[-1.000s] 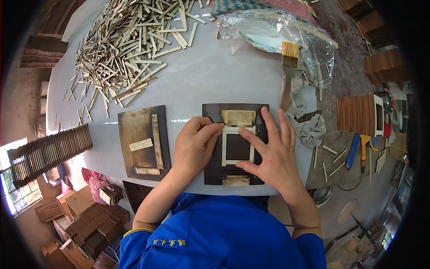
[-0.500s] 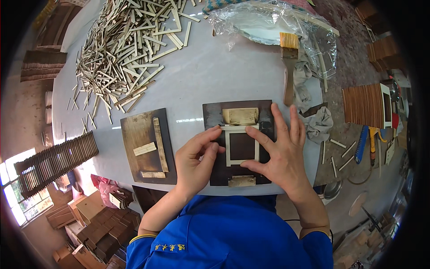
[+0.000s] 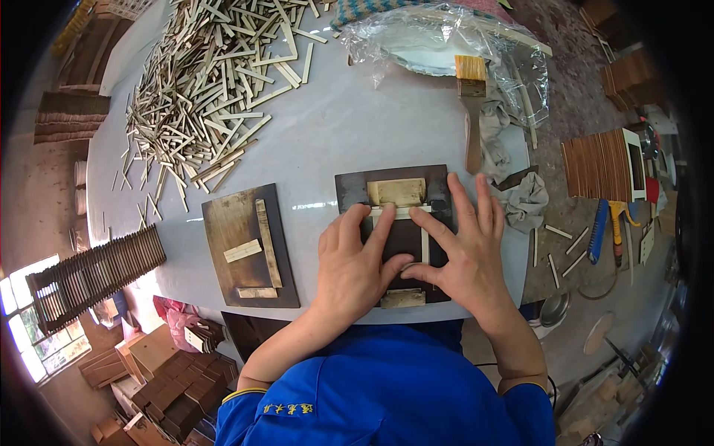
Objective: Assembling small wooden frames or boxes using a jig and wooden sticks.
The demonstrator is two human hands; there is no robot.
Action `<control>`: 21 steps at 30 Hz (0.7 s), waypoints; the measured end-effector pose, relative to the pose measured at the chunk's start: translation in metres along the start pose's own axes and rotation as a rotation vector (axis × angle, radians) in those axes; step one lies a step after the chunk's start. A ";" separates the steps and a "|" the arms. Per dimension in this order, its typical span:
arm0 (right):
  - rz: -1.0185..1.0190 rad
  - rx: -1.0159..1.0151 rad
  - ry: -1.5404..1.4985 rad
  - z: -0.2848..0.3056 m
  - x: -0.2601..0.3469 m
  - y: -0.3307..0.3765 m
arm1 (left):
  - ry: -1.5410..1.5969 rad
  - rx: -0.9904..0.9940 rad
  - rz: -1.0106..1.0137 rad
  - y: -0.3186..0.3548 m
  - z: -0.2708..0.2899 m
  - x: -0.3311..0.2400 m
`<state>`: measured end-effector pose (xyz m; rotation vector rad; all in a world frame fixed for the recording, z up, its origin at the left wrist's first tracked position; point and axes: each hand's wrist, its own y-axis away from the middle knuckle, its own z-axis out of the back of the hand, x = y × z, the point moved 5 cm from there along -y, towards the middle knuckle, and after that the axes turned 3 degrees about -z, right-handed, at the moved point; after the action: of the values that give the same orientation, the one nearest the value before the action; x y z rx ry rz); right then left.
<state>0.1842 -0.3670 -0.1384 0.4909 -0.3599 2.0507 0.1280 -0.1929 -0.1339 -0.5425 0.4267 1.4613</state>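
A dark square board [image 3: 353, 186] lies on the grey table in front of me, with a pale wooden block [image 3: 396, 192] at its top and another [image 3: 402, 299] at its bottom. Thin pale wooden strips [image 3: 425, 241] form a small frame on it. My left hand [image 3: 355, 266] presses flat on the frame's left side, forefinger on the top strip. My right hand [image 3: 465, 253] lies spread over the right side, forefinger and thumb touching the strips. Neither hand grips anything.
A second dark board [image 3: 249, 245] with pale strips lies to the left. A large heap of wooden sticks [image 3: 201, 89] covers the far left. A brush [image 3: 471, 111], clear plastic sheet [image 3: 446, 44] and a rag [image 3: 524, 201] lie to the right.
Both hands have shifted slightly on the board. My left forefinger now reaches up to the top strip, and the right hand has slid lower along the frame's right side.
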 end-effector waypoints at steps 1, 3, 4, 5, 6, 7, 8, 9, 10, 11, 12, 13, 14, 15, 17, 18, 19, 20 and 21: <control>0.005 -0.002 -0.007 0.001 0.001 -0.001 | -0.076 0.003 -0.025 0.000 -0.002 -0.003; 0.015 -0.004 -0.021 0.001 0.002 -0.002 | -0.228 0.008 -0.074 0.001 -0.006 -0.006; 0.013 -0.003 -0.023 0.001 0.002 -0.002 | -0.228 0.010 -0.073 0.001 -0.006 -0.005; 0.023 -0.005 -0.022 0.002 0.002 -0.002 | -0.241 0.009 -0.089 0.001 -0.007 -0.005; 0.034 -0.008 -0.020 0.002 0.002 -0.003 | -0.255 0.007 -0.104 0.000 -0.007 -0.005; 0.047 -0.012 -0.019 0.002 0.003 -0.003 | -0.268 0.004 -0.119 -0.001 -0.007 -0.004; 0.060 -0.015 -0.017 0.003 0.003 -0.003 | -0.282 0.000 -0.134 -0.002 -0.007 -0.003; 0.064 -0.014 -0.017 0.003 0.003 -0.003 | -0.282 -0.003 -0.131 -0.002 -0.008 -0.002; 0.068 -0.010 -0.022 0.003 0.003 -0.004 | -0.257 -0.003 -0.128 -0.002 -0.008 0.000; 0.072 -0.007 -0.027 0.003 0.002 -0.004 | -0.232 -0.004 -0.125 -0.001 -0.009 0.003; 0.076 -0.003 -0.032 0.002 0.002 -0.004 | -0.207 -0.005 -0.123 0.000 -0.010 0.004; 0.079 0.001 -0.036 0.002 0.003 -0.002 | -0.181 -0.005 -0.120 0.003 -0.010 0.006; 0.083 0.000 -0.033 0.001 0.004 0.000 | -0.181 -0.010 -0.121 0.006 -0.010 0.006; 0.087 -0.019 -0.047 0.001 0.004 0.003 | -0.087 -0.045 -0.107 0.010 -0.008 0.008; 0.094 -0.053 -0.074 -0.001 0.005 0.008 | 0.101 -0.113 -0.078 0.018 -0.004 0.011; 0.097 -0.069 -0.088 -0.001 0.005 0.010 | 0.196 -0.145 -0.062 0.022 -0.001 0.013; 0.101 -0.067 -0.086 -0.002 0.005 0.013 | 0.197 -0.150 -0.060 0.027 0.002 0.013; 0.133 -0.064 -0.095 -0.002 0.005 0.019 | 0.163 -0.127 -0.092 0.033 0.004 0.011; 0.166 -0.059 -0.104 -0.001 0.005 0.026 | 0.130 -0.104 -0.124 0.040 0.006 0.009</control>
<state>0.1588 -0.3752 -0.1384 0.5481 -0.5380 2.1722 0.0887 -0.1810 -0.1377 -0.7375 0.4131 1.3386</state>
